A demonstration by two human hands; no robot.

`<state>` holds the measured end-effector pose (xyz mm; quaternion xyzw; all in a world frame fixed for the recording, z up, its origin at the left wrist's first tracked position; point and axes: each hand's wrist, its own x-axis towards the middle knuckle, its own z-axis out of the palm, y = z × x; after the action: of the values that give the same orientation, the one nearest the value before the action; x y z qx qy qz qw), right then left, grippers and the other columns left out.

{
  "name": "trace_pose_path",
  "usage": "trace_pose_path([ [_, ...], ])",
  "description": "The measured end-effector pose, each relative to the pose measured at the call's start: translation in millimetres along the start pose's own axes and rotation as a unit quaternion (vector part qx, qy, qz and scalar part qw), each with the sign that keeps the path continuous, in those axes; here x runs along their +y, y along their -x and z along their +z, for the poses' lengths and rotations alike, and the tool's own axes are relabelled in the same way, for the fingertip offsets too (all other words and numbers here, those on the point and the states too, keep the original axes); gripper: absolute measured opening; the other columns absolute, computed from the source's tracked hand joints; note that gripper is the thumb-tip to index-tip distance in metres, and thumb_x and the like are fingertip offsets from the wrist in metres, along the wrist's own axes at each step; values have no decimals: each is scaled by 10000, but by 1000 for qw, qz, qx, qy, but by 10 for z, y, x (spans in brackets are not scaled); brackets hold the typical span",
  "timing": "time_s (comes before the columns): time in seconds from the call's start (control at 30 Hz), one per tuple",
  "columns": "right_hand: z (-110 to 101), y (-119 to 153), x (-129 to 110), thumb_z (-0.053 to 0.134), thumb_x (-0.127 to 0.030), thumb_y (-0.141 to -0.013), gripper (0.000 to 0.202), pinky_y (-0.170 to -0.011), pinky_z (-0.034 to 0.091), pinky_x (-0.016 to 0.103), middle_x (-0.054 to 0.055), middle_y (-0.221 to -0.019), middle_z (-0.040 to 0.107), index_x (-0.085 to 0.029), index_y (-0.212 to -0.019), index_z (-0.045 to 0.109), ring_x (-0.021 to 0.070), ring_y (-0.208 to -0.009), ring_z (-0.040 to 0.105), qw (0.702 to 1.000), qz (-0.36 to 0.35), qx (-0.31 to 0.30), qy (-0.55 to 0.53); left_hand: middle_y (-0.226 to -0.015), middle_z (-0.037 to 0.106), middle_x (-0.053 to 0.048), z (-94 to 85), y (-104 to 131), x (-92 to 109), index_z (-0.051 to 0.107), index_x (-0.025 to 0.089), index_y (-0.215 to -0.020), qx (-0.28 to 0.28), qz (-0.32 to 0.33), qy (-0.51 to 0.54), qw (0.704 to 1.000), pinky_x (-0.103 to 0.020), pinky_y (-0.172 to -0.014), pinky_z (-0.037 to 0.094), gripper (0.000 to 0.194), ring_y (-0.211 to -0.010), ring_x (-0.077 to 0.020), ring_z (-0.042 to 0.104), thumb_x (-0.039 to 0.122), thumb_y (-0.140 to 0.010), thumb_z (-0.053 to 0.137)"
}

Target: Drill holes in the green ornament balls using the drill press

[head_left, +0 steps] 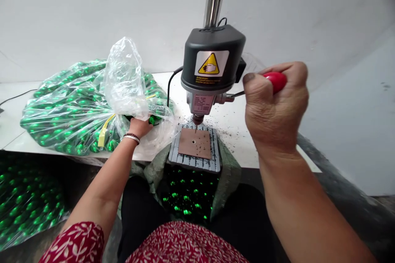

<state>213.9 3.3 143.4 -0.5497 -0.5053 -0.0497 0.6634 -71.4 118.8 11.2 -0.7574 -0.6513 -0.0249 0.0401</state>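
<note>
My right hand [277, 102] is closed around the red knob [276, 82] of the lever on a dark grey drill press [212, 59]. Under its thin bit lies a brown square board [194, 144] with a small hole, resting on the grey slotted base [174, 152]. At the left, my left hand [140, 126] reaches into the mouth of a clear plastic bag [68, 107] full of shiny green balls. Plastic film and the bag's edge hide most of its fingers, and a green ball [151, 120] shows beside them.
Dark shavings [226, 133] are scattered on the white table [247, 156]. An open woven sack [228, 172] with green balls stands below the base. Another bag of green balls [27, 201] lies lower left. A black cable [169, 86] runs behind the press.
</note>
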Motion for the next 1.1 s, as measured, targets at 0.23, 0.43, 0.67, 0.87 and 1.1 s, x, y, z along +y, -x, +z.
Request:
trace_pose_path([
  [0.23,-8,-16,-33,612,-318,-763,210,-602,368,212,-48,-687,479,-172,-786,463,44,-638,406,999,35,-19,-22,-1220,628,-164,45,31,62,570,158,-1238,5,32,51,998,-427,-964,459,461,-1113,-329,609,206,-780,584],
  [0.43,4,2,-9,599,-340,-779,219,-591,356,197,-53,-696,456,-175,-790,456,41,-643,395,999,18,-10,-35,-1174,578,-100,-75,593,220,499,207,-1164,95,109,320,937,-421,-996,438,453,-1145,-279,554,251,-738,647],
  [0.67,8,4,-12,589,-329,-773,199,-588,374,203,-50,-685,479,-177,-791,462,43,-638,410,999,11,-3,-32,-952,624,-5,-78,1075,694,351,298,-1169,-125,1,838,531,-261,-600,451,555,-724,-170,637,435,-742,678],
  [0.87,16,8,10,585,-352,-797,202,-566,397,204,-49,-687,484,-194,-792,458,45,-609,419,1000,10,-4,-23,-922,614,-2,-15,1047,1089,427,269,-1099,-155,-85,876,448,-214,-551,373,656,-680,-131,587,580,-631,765],
  [1.1,30,22,77,523,-424,-875,225,-631,453,224,-27,-770,541,-210,-845,459,61,-695,511,999,-29,-10,39,-1131,591,-72,-93,908,1082,577,177,-1103,-32,10,542,840,-385,-1006,406,568,-1095,-239,543,284,-588,792],
])
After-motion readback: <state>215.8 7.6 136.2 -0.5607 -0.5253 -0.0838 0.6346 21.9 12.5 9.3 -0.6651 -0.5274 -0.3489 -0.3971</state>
